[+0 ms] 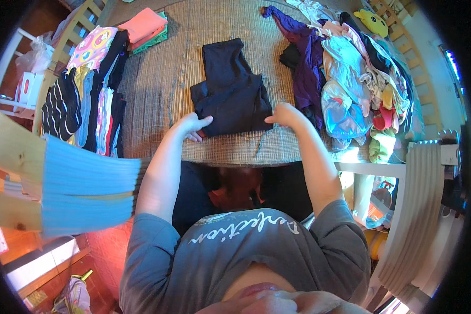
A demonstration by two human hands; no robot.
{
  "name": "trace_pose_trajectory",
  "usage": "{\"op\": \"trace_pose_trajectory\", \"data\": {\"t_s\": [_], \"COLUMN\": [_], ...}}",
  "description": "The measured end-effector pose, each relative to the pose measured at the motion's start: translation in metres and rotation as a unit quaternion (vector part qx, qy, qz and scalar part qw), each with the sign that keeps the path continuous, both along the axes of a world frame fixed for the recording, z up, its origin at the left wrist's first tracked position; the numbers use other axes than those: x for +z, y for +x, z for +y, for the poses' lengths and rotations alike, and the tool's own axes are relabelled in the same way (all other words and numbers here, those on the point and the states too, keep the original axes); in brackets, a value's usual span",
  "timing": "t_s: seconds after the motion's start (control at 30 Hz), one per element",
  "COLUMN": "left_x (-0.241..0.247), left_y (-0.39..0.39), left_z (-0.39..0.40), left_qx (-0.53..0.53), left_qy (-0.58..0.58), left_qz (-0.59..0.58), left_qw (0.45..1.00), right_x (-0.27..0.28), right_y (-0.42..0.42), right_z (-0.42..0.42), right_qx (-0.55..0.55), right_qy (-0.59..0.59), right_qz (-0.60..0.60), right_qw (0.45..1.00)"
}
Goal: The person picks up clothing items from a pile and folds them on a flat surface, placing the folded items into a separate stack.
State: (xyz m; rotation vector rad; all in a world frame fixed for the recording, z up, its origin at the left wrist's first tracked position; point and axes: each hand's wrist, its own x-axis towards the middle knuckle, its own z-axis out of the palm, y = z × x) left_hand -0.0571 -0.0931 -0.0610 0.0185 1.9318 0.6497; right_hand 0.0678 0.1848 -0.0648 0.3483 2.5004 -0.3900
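Observation:
In front of me a black garment point(233, 104), partly folded over on itself, lies on a woven mat point(153, 90). My left hand point(194, 125) grips its near left corner, the thumb on top and the fingers underneath. At the near right corner, my right hand point(284, 116) pinches the cloth's edge between thumb and fingers. The upper part of the garment lies flat and narrower, pointing away from me. A thin dark cord or thread point(262, 143) rests on the mat just below the near edge.
Folded clothes point(92, 94) stand in rows on the left, with a folded coral cloth point(143, 25) behind them. A loose heap of clothes point(347, 74) covers the right, beside a purple garment point(308, 66). A yellow plush toy point(372, 23) lies at the back right, near wooden rails point(414, 59).

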Motion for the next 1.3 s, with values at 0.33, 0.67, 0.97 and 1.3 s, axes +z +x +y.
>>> {"op": "trace_pose_trajectory", "data": {"t_s": [0.33,0.67,0.97,1.3], "left_x": [-0.014,0.009,-0.05,-0.06], "left_y": [0.007,-0.013,-0.048,-0.062], "left_z": [-0.005,-0.001,0.032,0.047], "left_qx": [-0.146,-0.215,0.0,0.11], "left_qy": [-0.08,-0.107,0.022,0.034], "left_qz": [0.17,0.278,0.451,0.488], "left_qw": [0.971,0.93,0.892,0.865], "right_x": [0.002,0.005,-0.059,-0.068], "right_y": [0.018,0.011,-0.044,-0.044], "right_z": [-0.023,0.004,-0.022,0.019], "right_qx": [-0.004,-0.017,-0.209,-0.313], "right_qy": [0.082,-0.044,-0.034,-0.106], "right_qz": [0.062,0.143,0.302,0.262], "right_qw": [0.995,0.989,0.93,0.907]}}
